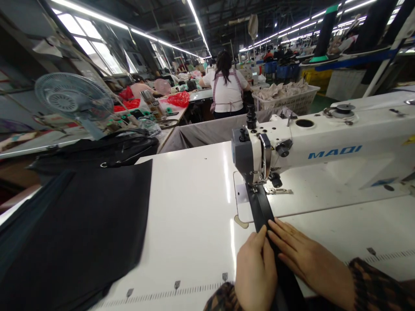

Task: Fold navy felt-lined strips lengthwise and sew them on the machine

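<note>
A narrow black strap [261,207] runs from under the presser foot [256,185] of a white sewing machine [324,151] back toward me. My left hand [256,272] rests on the strap's left edge, fingers together and curled over it. On the right edge lies my right hand [308,259], its fingers stretched flat and pressing the strap onto the white table [194,207]. Both hands sit close behind the needle plate. The strap's near end disappears between my wrists.
A stack of black fabric [74,233] covers the table's left side, with a black bag [103,151] behind it. A small fan [73,97] stands at far left. Ahead, a person in a white top [227,88] works beside a white basket of cloth [287,97].
</note>
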The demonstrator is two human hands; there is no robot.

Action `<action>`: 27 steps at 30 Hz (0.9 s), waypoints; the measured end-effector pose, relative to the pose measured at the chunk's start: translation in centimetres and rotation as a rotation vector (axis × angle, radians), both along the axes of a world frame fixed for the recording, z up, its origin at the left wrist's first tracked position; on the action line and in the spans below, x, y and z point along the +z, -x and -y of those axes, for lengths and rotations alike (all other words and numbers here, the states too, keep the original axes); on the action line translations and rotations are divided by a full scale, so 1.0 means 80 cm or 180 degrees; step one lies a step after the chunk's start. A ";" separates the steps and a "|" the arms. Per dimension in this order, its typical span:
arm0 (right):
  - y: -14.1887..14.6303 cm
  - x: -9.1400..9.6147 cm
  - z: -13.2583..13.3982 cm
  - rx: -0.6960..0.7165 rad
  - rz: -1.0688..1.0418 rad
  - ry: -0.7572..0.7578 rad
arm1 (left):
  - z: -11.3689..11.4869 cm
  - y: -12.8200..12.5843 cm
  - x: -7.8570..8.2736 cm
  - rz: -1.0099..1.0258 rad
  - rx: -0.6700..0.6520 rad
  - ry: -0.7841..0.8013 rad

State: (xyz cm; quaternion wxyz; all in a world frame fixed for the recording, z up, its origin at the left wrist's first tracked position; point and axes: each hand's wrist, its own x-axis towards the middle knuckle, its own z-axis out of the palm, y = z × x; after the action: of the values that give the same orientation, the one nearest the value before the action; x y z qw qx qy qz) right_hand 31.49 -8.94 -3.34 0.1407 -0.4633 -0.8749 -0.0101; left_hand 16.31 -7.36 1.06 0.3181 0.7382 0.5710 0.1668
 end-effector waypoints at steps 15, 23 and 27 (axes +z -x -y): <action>-0.005 -0.005 -0.016 -0.0285 -0.0134 -0.0049 | -0.066 0.055 -0.010 -0.0582 -0.1840 -0.1259; 0.017 -0.010 -0.018 -0.0335 -0.0120 -0.0111 | -0.038 0.031 -0.043 -0.1030 -0.1420 -0.1432; 0.025 -0.016 -0.021 -0.0455 -0.0146 -0.0116 | -0.037 0.019 -0.045 -0.1256 -0.1257 -0.1590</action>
State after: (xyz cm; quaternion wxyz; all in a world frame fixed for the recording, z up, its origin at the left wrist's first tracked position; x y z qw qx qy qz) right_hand 29.49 -7.30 -4.61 0.1680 -0.5220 -0.8358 -0.0254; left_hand 14.82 -4.38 -2.54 0.0381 0.9069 0.4097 0.0909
